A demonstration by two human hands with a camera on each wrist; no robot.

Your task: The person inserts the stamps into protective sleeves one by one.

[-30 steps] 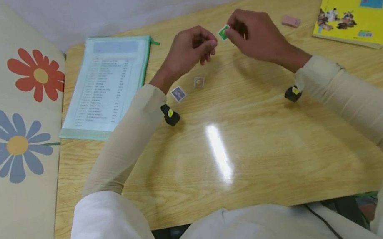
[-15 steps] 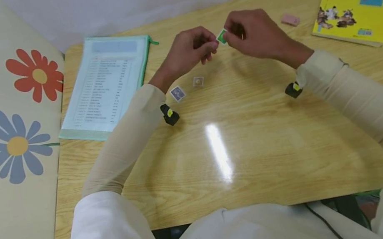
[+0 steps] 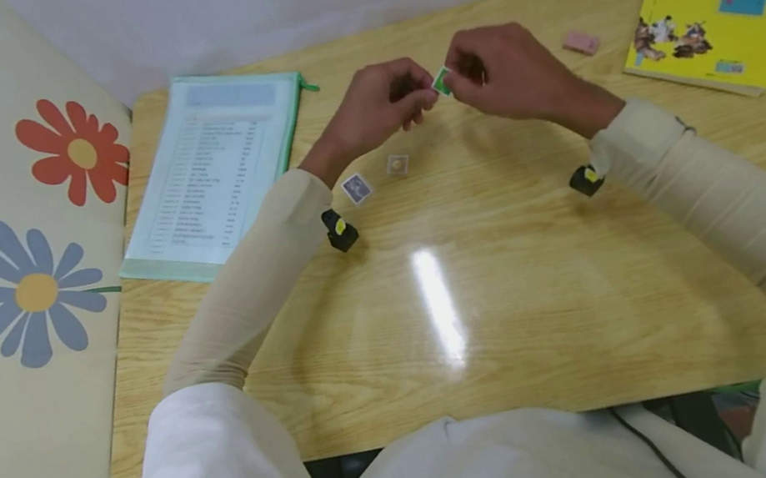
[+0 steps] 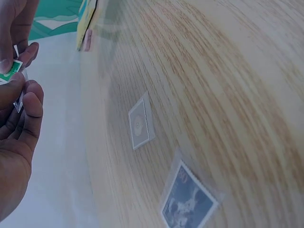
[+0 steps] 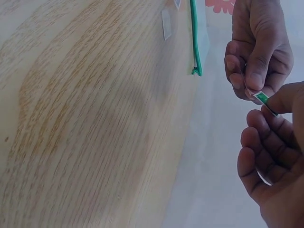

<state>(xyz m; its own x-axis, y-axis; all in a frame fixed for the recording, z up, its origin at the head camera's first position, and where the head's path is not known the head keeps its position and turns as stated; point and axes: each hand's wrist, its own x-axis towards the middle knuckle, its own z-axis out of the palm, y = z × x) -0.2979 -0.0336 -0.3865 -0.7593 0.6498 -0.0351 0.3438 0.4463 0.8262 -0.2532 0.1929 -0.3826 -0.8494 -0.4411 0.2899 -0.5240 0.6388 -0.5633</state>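
Note:
Above the far part of the table, my right hand [image 3: 511,74] pinches a small green postage stamp [image 3: 441,82] with a white border between thumb and index finger. Facing it, my left hand [image 3: 384,106] pinches a small clear plastic sleeve [image 4: 19,102], thin and see-through. In the right wrist view the edge of the stamp [image 5: 261,98] meets the left fingertips, where the sleeve's opening is hidden. Below my left hand two more stamps lie in clear sleeves: a dark blue one [image 3: 357,187] and a pale one [image 3: 398,165] with a round motif.
A clear zip folder [image 3: 211,166] with a printed list lies at the left of the wooden table [image 3: 518,318]. On the right are a pink eraser-like block [image 3: 582,42] and a yellow book [image 3: 711,15]. A white wall stands behind the table.
My right hand has carried the green stamp left and slightly down, from a gap beside my left fingertips to right against them. My left hand has barely moved.

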